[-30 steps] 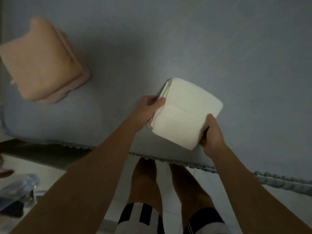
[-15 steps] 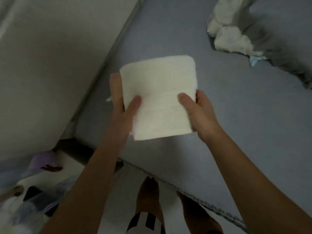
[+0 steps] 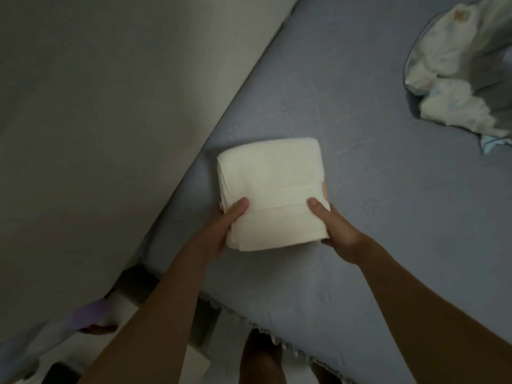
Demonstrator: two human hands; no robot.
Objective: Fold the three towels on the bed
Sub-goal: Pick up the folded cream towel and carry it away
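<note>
A folded white towel (image 3: 270, 187) lies near the corner of the grey-blue bed (image 3: 374, 167), close to the wall. My left hand (image 3: 221, 231) grips its near left corner, thumb on top. My right hand (image 3: 336, 231) grips its near right corner the same way. A thin sliver of peach cloth (image 3: 324, 189) shows under the right side of the towel, and a pink sliver (image 3: 220, 207) under the left side, so the white towel sits over other folded towels that are almost fully hidden.
A pale wall (image 3: 110, 106) runs along the bed's left side. A crumpled white and light-blue cloth (image 3: 454, 79) lies at the far right of the bed. The bed's scalloped front edge (image 3: 291, 347) is below my arms. Floor clutter, including a purple item (image 3: 86, 317), sits lower left.
Both hands carried the white towel left from the bed's front edge toward the wall corner and lowered it over the peach and pink towels. My view swung left with it.
</note>
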